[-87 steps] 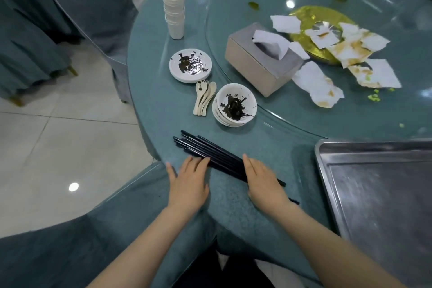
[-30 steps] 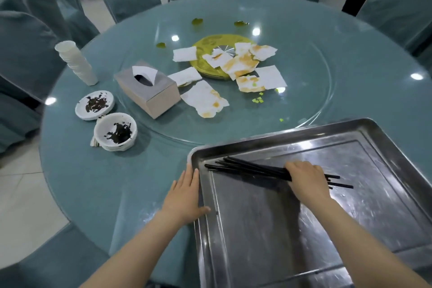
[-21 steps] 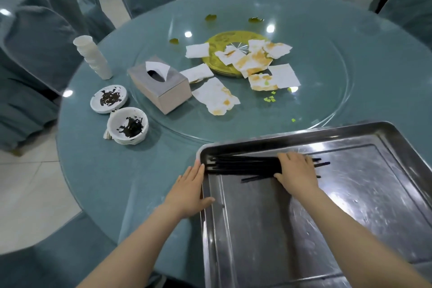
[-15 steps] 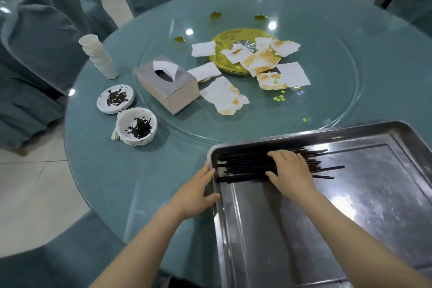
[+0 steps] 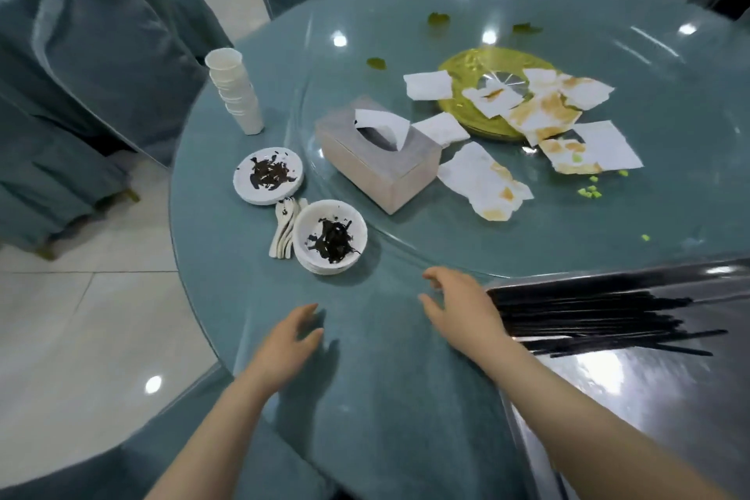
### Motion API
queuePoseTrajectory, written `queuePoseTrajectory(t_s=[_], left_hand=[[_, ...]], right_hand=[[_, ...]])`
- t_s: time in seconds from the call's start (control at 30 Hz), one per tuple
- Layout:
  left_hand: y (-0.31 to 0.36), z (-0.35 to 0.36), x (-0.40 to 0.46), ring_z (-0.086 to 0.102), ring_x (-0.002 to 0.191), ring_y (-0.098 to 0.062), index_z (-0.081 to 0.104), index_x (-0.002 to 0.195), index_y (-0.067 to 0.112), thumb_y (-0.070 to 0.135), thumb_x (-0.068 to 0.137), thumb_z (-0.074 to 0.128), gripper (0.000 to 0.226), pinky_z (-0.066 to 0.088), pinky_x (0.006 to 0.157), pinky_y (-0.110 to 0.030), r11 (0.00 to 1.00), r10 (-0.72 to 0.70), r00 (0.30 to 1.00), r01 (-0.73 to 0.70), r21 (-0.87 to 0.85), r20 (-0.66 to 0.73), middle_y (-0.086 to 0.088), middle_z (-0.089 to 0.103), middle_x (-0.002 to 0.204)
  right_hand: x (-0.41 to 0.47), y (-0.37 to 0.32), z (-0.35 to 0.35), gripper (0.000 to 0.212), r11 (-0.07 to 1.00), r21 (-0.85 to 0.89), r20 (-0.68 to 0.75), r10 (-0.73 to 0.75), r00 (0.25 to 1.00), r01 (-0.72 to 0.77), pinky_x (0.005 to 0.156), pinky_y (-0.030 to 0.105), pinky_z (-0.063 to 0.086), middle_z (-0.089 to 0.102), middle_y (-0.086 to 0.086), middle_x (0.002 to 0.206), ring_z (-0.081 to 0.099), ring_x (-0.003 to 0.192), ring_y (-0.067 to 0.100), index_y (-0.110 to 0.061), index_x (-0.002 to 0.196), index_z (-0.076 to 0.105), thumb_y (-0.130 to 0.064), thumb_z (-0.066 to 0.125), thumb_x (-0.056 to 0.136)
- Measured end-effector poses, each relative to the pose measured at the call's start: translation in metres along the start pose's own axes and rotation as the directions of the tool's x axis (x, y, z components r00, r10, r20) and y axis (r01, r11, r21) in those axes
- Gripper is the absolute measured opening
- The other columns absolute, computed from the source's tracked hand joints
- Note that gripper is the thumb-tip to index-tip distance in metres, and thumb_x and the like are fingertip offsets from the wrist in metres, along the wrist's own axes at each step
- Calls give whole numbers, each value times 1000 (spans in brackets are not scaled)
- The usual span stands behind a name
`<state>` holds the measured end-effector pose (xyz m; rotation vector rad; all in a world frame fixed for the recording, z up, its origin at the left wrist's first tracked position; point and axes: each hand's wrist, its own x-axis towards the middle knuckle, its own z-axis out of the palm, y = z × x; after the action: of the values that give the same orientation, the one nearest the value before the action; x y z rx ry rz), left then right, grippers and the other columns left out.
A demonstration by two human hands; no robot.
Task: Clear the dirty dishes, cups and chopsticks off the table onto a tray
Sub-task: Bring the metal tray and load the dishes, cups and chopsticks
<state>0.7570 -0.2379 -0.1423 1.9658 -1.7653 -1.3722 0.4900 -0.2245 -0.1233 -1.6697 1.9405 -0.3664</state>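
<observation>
A bundle of black chopsticks (image 5: 600, 317) lies across the far end of the steel tray (image 5: 669, 398) at the right. My right hand (image 5: 462, 306) hovers over the table just left of the tray, fingers relaxed and empty. My left hand (image 5: 288, 341) hangs over the table near its front edge, holding nothing. Ahead of both hands sits a stack of white bowls (image 5: 330, 236) smeared with dark residue, with white spoons (image 5: 284, 233) beside it. A dirty white plate (image 5: 268, 175) lies farther left, and a stack of white cups (image 5: 236, 91) stands beyond it.
A tissue box (image 5: 379, 158) stands on the glass turntable (image 5: 527, 231). Stained paper napkins (image 5: 483, 181) and green scraps litter the glass around a gold centre disc (image 5: 470, 110). Covered chairs (image 5: 101, 65) ring the table on the left and far side.
My right hand let go of the chopsticks in the tray and came left over the table. My left hand left the tray's edge and moved left. The view swung left.
</observation>
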Motion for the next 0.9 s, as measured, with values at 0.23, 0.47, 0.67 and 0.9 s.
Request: queuePoseTrajectory(t_s=[0.23,0.47,0.67,0.9], left_hand=[[-34,-57,50,59,109,-21,49,132,9,8,91,57,42,42,95,-29,999,-13,989,7,-44,-146,-10,61,126],[-8,-89,109,51,118,-31,41,135,6,30,87,64,58,40,96,-38,997,-44,954,62,51,-298,-15,48,134],[16,-85,142,54,111,-39,40,117,2,47,82,68,63,45,86,-42,921,-78,981,140,365,-178,-19,48,124],[7,-66,146,57,103,-41,45,105,2,8,96,38,12,34,72,-37,850,22,997,21,527,-76,-21,56,115]], right_hand=[[72,-89,48,51,750,472,286,367,885,-463,45,17,42,72,10,85,59,49,17,-24,126,41,-55,52,87],[105,-114,60,18,751,470,287,367,885,-464,35,15,32,68,6,56,59,36,20,-19,90,56,-12,40,84],[82,-85,44,16,812,399,244,353,903,-426,36,21,35,68,7,57,61,41,23,-23,86,53,-13,42,83],[22,-50,13,16,704,555,182,417,891,-443,39,25,39,69,0,61,60,44,19,-28,93,57,-14,48,91]])
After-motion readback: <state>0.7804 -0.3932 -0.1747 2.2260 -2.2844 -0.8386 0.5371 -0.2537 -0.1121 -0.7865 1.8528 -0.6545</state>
